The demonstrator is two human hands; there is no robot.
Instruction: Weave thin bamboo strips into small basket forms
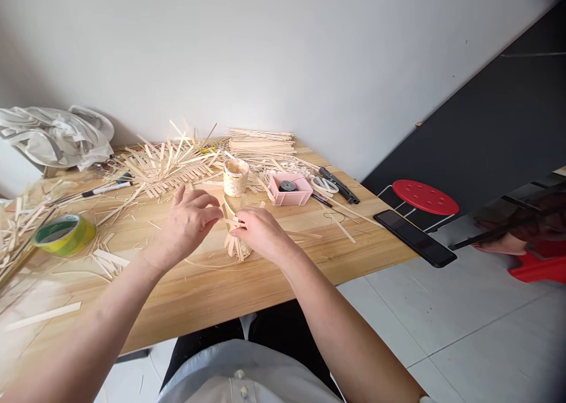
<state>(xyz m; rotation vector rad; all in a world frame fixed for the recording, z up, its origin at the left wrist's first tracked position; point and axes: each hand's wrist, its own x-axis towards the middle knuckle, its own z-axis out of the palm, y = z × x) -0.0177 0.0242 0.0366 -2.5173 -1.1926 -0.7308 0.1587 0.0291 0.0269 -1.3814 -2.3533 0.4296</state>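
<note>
The small strip piece [237,248] is partly worked: it stands at the near middle of the table [212,297], its strips splayed at the base and loose ends sticking up. The right hand [260,229] pinches its upper part; the left hand [194,219] has thumb and forefinger close by, but whether they grip a strip I cannot tell. Beyond, the round woven cup [235,182] looks nearly complete. Many strips [260,144] at the far side lie unwoven.

Blurred red object [537,266], cut off.
</note>
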